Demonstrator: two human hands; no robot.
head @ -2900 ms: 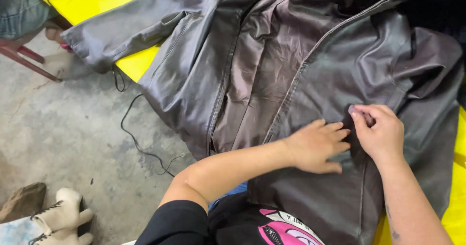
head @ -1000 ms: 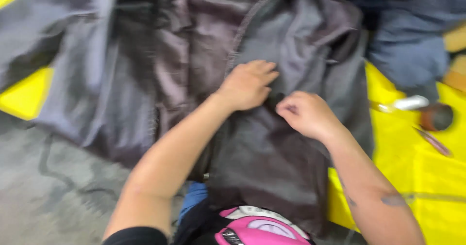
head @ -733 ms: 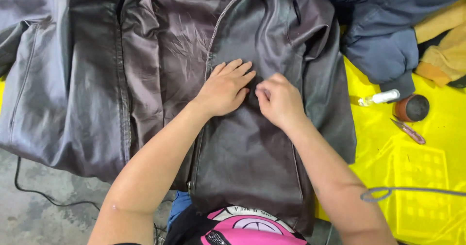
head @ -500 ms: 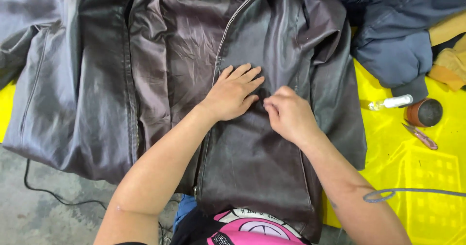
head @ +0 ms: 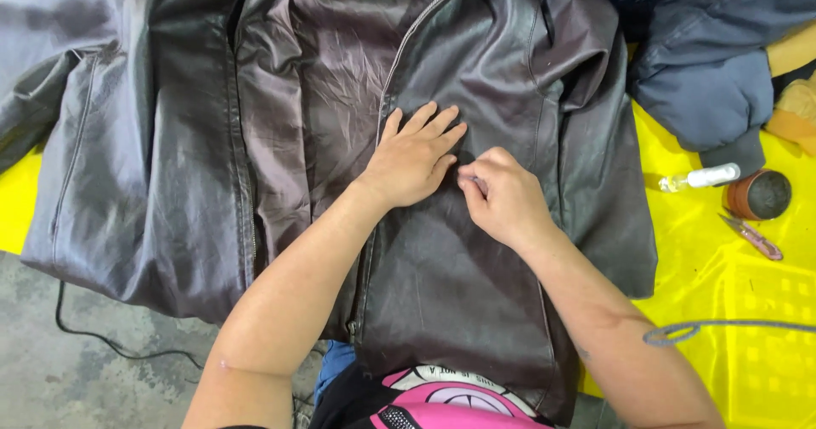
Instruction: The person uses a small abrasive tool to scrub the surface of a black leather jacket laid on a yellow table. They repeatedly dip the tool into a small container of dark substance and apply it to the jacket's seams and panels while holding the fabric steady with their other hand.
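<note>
A large dark brown leather jacket (head: 280,132) lies spread open and flat over a bright yellow table covering (head: 731,310), filling most of the view, with its hem hanging over the near edge toward the person. A metal zipper line (head: 406,47) runs down the jacket's front panel. At the upper right, a crumpled dark blue jacket (head: 705,47) rests against the leather one, beside a bit of tan cloth (head: 790,98). The left hand (head: 412,153) lies flat on the leather just beside the zipper, palm down, fingers spread and grasping nothing. The right hand (head: 503,195), touching the left at the fingertips, is drawn into a pinch on the jacket surface; what it pinches is too small to tell. On the yellow covering to the right lie a small round brown tin (head: 759,195), a small clear spray bottle with a white cap (head: 699,177), small snips (head: 750,236) and a grey cord (head: 722,329)
</note>
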